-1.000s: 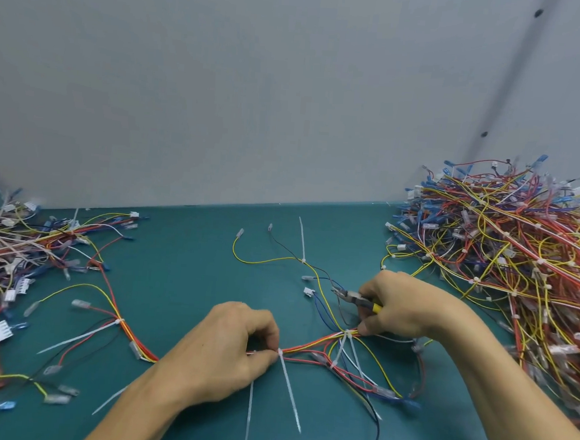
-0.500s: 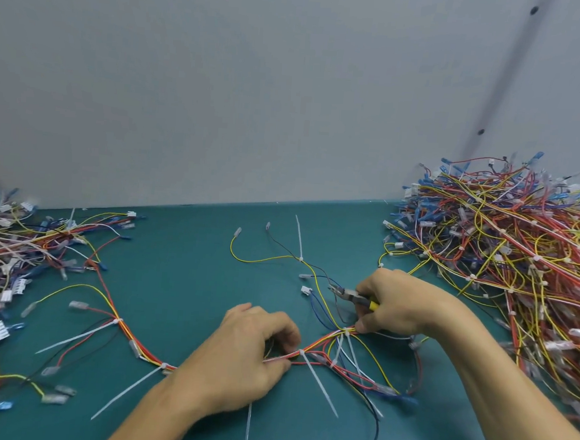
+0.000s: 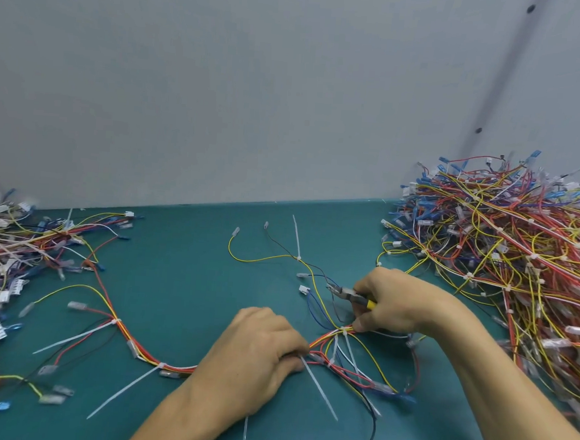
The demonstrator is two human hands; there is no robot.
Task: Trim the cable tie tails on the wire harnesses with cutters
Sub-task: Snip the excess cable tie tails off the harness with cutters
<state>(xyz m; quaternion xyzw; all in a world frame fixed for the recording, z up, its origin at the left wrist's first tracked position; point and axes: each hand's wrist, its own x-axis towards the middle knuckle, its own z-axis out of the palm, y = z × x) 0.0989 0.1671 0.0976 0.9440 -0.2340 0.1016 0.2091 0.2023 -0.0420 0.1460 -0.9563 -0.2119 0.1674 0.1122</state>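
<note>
A wire harness (image 3: pixel 126 335) of red, yellow and white wires lies across the green mat, with several long white cable tie tails (image 3: pixel 319 388) sticking out. My left hand (image 3: pixel 255 355) pinches the bundle at a tie near the middle. My right hand (image 3: pixel 396 304) grips yellow-handled cutters (image 3: pixel 345 292), jaws pointing left, and its fingertips press the bundle at another tie (image 3: pixel 344 331). The jaws hang above the wires and touch no tail.
A tall heap of harnesses (image 3: pixel 505 269) fills the right side. A flatter pile of harnesses (image 3: pixel 8 258) lies at the left. The grey wall (image 3: pixel 256 97) closes the back of the mat (image 3: pixel 181 281). One tie tail (image 3: pixel 296 237) stands up at the back.
My left hand has slid right along the bundle, closer to the right hand, drawing the harness with it. The right hand with the cutters has barely moved.
</note>
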